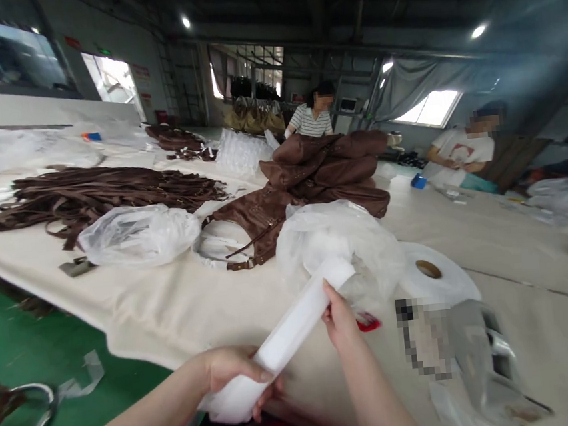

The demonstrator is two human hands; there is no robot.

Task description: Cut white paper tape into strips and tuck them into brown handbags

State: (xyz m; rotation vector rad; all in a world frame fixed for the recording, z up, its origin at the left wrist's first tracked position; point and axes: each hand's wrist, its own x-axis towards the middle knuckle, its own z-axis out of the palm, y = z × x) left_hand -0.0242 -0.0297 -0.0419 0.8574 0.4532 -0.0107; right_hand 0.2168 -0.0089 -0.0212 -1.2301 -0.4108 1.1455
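A long, flat strip of white foam-like sheet [294, 322] runs slantwise between my two hands, above the near table edge. My left hand [242, 374] is wrapped round its lower end, thumb on top. Farther up, my right hand [338, 311] pinches the strip's right edge between thumb and fingers. Just past the upper end lies a crumpled clear plastic bag [367, 245] with white material inside. A brown handbag [259, 219] with a strap rests beyond it, beside a heap of brown bags [330, 168].
Brown straps [111, 189] lie piled at left behind another plastic bag [140, 237]. A white roll [443, 271] and a tape dispenser [493, 353] stand at right. A metal ring-shaped frame [46, 403] is by the green floor [69, 334]. Two people work across the table.
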